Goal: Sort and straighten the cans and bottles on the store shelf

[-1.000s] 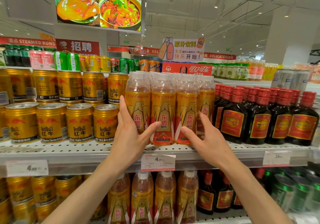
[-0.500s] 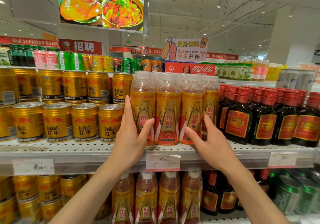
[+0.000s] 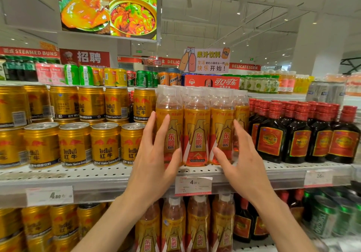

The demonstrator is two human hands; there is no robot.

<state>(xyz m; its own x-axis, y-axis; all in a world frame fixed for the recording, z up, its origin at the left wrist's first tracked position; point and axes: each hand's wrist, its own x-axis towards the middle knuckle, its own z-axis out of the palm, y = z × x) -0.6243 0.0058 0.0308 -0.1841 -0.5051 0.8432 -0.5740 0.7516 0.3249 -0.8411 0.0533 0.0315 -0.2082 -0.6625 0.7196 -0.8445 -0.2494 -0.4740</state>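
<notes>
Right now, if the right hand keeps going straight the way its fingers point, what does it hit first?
Probably the rightmost front orange bottle: the right hand points up and inward at its side. Contact can't be confirmed.

Orange-labelled drink bottles (image 3: pixel 197 132) upright in a tight front row on the white shelf (image 3: pixel 78 175), gold cans (image 3: pixel 105 144) stacked left (two tiers), dark red-capped bottles (image 3: pixel 298 134) right
</notes>
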